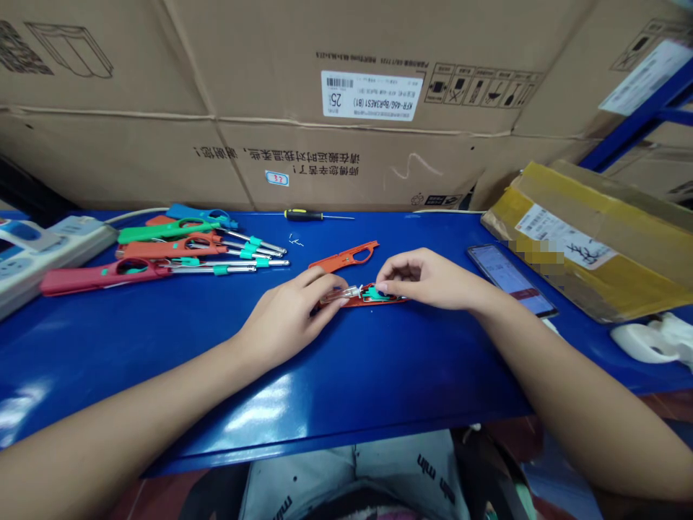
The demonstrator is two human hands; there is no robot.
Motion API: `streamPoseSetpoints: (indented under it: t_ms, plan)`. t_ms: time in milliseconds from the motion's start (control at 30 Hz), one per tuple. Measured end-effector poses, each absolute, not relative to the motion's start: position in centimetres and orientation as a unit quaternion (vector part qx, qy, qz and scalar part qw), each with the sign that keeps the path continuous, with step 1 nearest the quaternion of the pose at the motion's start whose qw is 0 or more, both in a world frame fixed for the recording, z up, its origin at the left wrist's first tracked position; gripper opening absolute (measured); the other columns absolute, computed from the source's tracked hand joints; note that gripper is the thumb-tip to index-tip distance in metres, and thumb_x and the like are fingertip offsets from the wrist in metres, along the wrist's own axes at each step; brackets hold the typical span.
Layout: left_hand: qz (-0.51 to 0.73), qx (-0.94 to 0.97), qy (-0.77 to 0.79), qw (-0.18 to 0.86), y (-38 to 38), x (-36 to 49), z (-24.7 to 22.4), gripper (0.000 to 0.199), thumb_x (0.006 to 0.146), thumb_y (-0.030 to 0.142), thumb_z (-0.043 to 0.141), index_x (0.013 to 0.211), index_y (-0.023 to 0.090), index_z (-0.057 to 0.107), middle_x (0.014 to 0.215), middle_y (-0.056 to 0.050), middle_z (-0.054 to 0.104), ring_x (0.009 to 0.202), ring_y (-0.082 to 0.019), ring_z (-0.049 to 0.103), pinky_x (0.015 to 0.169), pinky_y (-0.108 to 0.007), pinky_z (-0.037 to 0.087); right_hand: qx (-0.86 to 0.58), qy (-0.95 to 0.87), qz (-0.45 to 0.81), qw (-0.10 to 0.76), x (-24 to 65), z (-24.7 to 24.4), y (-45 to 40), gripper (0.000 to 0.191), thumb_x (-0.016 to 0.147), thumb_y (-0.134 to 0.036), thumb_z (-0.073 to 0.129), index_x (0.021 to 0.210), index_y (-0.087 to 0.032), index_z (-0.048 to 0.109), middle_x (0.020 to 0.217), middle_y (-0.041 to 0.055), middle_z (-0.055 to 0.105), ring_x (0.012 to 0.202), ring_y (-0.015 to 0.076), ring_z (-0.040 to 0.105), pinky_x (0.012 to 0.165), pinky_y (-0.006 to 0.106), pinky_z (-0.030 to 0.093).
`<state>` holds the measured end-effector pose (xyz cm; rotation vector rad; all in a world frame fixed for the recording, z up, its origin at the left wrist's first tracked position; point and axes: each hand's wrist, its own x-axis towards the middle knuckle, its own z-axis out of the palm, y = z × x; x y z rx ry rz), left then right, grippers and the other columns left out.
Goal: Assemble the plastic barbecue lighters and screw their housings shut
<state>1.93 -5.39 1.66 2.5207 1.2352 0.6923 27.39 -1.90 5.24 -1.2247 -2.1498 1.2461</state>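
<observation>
An opened gas lighter lies in front of me, its orange lower shell half (pixel 371 303) on the blue table. Inside the shell sit a clear fuel tank (pixel 342 293) and green inner parts (pixel 371 294). My left hand (pixel 295 307) is closed around the tank end of the lighter, thumb below and fingers above. Over the green parts, my right hand (pixel 427 278) is bent into a pinch; what lies between its fingertips is hidden. The other orange shell half (pixel 346 257), with a trigger opening, lies just behind the hands.
Several assembled lighters (pixel 178 249) lie to the left by a white power strip (pixel 59 249). A screwdriver (pixel 314 215) and tiny white bits (pixel 295 240) lie at the back. Rightward are a phone (pixel 509 278), a taped carton (pixel 595 238) and a white object (pixel 644 341). Large cardboard boxes (pixel 260 87) stand behind.
</observation>
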Motion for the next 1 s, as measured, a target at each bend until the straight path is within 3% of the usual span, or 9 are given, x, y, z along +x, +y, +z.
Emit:
streamPoseSetpoints:
  t_ms: [400, 1000]
  plan:
    - [0.236, 0.869, 0.417, 0.123, -5.5, 1.9, 1.6, 0.021, 0.102, 0.035, 0.054, 0.114, 0.025, 0.067, 0.114, -0.004, 0.066, 0.087, -0.017, 0.068, 0.072, -0.028, 0.054, -0.405, -0.776, 0.446, 0.185, 27.0, 4.5, -2.1, 0.017, 0.084, -0.032, 0.067, 0.087, -0.016, 0.072, 0.081, 0.0029, 0.072, 0.072, 0.0137, 0.06, 0.065, 0.027, 0.043]
    - [0.237, 0.868, 0.419, 0.121, -5.5, 1.9, 1.5, 0.021, 0.101, 0.035, 0.056, 0.115, 0.026, 0.068, 0.114, -0.002, 0.066, 0.086, -0.016, 0.068, 0.072, -0.028, 0.053, -0.397, -0.788, 0.433, 0.185, 27.1, 3.8, -2.0, 0.02, 0.086, -0.035, 0.067, 0.088, -0.016, 0.072, 0.079, 0.0019, 0.069, 0.07, 0.0127, 0.055, 0.064, 0.026, 0.042]
